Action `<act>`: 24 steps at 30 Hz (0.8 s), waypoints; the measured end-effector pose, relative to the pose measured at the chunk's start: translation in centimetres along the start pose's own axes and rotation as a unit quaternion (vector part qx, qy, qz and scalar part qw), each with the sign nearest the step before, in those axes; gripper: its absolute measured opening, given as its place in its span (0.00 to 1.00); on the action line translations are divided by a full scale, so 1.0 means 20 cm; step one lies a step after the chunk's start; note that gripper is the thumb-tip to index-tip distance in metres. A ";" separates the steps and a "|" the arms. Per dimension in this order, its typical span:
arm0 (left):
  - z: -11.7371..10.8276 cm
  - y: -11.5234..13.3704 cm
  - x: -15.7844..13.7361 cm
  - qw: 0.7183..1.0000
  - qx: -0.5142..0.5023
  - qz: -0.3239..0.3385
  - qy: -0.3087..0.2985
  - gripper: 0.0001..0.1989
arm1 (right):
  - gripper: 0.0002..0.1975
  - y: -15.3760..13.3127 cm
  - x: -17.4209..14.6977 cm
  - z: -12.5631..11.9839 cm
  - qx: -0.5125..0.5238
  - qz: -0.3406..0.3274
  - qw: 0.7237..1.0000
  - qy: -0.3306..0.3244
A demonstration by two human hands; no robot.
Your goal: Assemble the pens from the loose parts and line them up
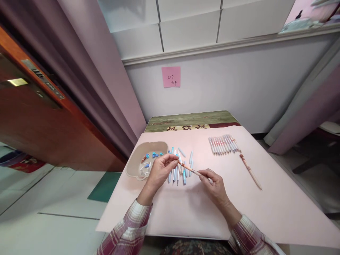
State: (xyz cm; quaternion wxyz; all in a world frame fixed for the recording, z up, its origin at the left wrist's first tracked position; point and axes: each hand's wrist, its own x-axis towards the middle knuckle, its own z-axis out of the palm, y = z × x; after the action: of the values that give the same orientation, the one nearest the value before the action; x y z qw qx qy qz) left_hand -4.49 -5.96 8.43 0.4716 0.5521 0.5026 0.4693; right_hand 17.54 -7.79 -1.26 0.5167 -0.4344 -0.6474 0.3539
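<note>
A slim pen [190, 168] with an orange-brown end is stretched between my two hands above the table. My left hand [163, 170] pinches its brown end; my right hand [214, 182] grips the pale end. Beneath and behind it lie loose blue and white pen parts [175, 173], some with thin refills showing. Left of them stands a beige tray [130, 168] holding small blue pieces [155, 154], a brown piece and white bits. At the right, a row of pens [224, 144] lies side by side. One similar pen with a brown top [250, 171] rests apart in front of them.
Pale pink paper [191, 216] covers most of the table, whose green wood-look edge [191, 118] shows at the back. A pink note [171, 77] is stuck on the wall. A wooden door [53, 117] and purple curtain [103, 88] stand at the left.
</note>
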 end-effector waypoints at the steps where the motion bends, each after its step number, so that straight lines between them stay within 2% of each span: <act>1: 0.00 0.00 0.00 1.000 0.005 0.002 0.002 0.12 | 0.09 0.00 0.00 0.00 0.003 0.004 1.000 -0.005; 6: 0.00 -0.03 -0.02 0.999 -0.007 0.002 0.032 0.12 | 0.12 0.00 -0.02 0.04 0.024 0.049 0.998 -0.018; 9: 0.01 -0.04 -0.03 0.999 -0.007 -0.010 0.040 0.12 | 0.10 -0.01 -0.03 0.05 -0.004 0.055 0.998 -0.030; 12: 0.02 -0.04 -0.04 0.999 -0.011 -0.018 0.042 0.12 | 0.08 -0.04 -0.03 0.06 -0.071 0.018 0.997 -0.024; 16: 0.05 -0.04 -0.05 0.999 -0.026 -0.008 0.042 0.13 | 0.06 -0.11 -0.05 0.04 -0.176 -0.051 0.983 0.026; 20: 0.10 -0.04 -0.05 0.998 -0.051 -0.015 0.039 0.19 | 0.08 -0.14 -0.06 -0.07 -0.216 -0.055 0.972 0.071; 24: 0.11 -0.07 -0.08 0.998 -0.037 -0.042 0.011 0.18 | 0.13 -0.10 -0.06 -0.30 -0.285 0.002 0.940 0.187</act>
State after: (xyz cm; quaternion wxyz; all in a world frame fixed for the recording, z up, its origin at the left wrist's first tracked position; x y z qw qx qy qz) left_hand -2.53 -7.50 6.71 0.5056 0.5070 0.5129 0.4735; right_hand 23.02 -9.56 1.49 0.4820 -0.6231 -0.6122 0.0681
